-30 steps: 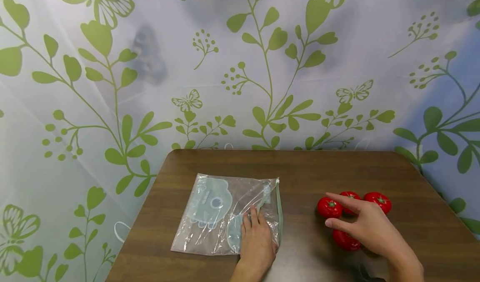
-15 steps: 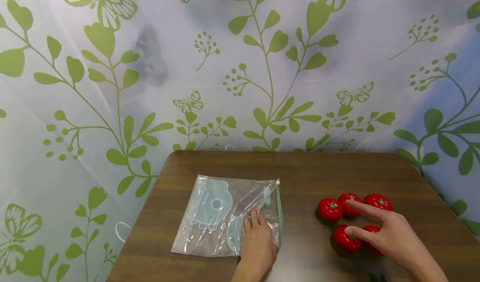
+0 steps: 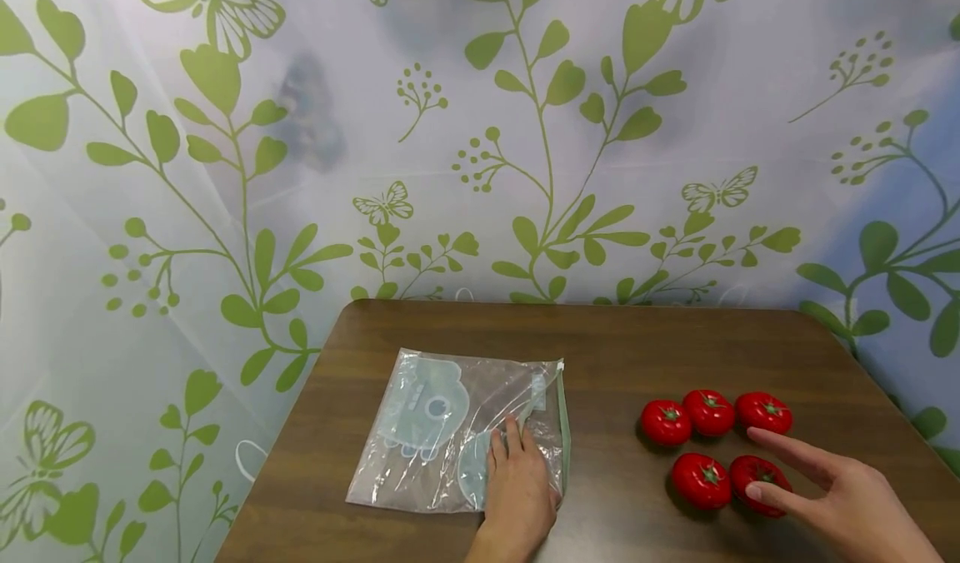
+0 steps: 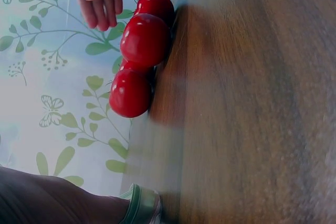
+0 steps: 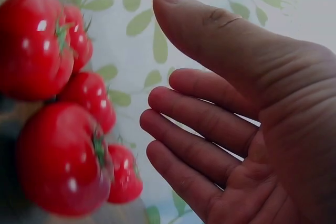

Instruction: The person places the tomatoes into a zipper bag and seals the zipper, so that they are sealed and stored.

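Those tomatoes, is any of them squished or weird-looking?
No, nothing stands out: all five tomatoes look round and red on the table, three behind two. The right hand hides a bit of one.

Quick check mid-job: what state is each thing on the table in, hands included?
Clear bag: laid down, mouth apparently open.
Tomatoes: five, outside the bag, green tops up.
Left hand: resting on the bag.
Right hand: beside the tomatoes, holding nothing.

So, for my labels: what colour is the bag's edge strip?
The edge strip is pale green, best in the head view.
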`<state>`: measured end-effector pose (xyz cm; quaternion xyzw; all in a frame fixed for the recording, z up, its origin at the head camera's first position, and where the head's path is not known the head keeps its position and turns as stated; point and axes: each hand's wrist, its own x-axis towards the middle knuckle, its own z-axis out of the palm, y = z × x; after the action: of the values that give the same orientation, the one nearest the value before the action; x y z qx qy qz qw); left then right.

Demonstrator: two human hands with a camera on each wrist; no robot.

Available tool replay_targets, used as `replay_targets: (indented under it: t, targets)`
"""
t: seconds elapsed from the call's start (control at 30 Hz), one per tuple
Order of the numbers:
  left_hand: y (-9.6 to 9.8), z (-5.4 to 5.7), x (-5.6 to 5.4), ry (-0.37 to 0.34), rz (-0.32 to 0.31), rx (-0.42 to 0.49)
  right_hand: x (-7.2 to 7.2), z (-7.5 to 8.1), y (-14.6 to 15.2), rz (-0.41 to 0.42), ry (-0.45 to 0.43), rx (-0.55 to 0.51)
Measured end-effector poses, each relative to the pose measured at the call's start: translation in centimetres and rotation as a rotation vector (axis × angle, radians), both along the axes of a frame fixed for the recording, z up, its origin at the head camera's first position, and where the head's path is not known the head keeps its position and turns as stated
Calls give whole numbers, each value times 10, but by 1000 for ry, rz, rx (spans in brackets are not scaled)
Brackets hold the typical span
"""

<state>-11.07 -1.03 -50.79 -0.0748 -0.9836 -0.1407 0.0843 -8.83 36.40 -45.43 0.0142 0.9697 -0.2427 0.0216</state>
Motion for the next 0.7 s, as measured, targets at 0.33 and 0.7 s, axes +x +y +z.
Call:
replay_targets:
  t: [0.33, 0.7]
  targets:
    - [1, 1, -1, -2, 5, -9, 16, -23, 37, -57, 108, -87]
    - [1, 3, 0, 12, 6, -31, 19, -46, 71, -85, 46, -204]
